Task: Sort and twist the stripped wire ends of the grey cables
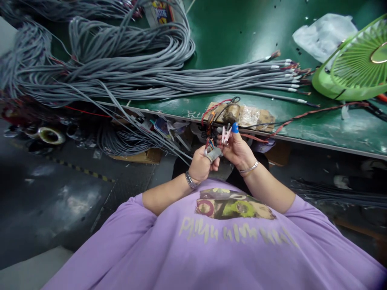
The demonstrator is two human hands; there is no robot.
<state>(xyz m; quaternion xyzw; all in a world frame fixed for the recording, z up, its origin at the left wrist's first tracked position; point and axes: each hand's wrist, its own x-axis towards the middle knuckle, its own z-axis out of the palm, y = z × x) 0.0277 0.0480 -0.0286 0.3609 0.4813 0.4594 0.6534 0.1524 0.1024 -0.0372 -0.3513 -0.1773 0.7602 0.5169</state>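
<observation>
Near the bench's front edge, my left hand (201,164) is closed around a bunch of thin coloured wires (209,142). A grey sleeve-like piece (214,154) lies along its thumb; whether this is a wrap or a cable end I cannot tell. Just to the right, my right hand (240,152) has its thumb raised, with a blue cover (235,128) on the tip. Its fingers are curled around a small pink clip-like tool (225,135), close to the wires. Part of the right fingers is hidden. Behind both hands, a taped cardboard block (252,117) lies on the bench.
Long grey cables (169,80) spread over the green bench (242,24), their stripped ends to the right. A green fan (356,64) and a plastic bag (325,36) stand at the right. A red-black twisted cord (290,121) crosses the edge. Coiled cable (123,141) sits below.
</observation>
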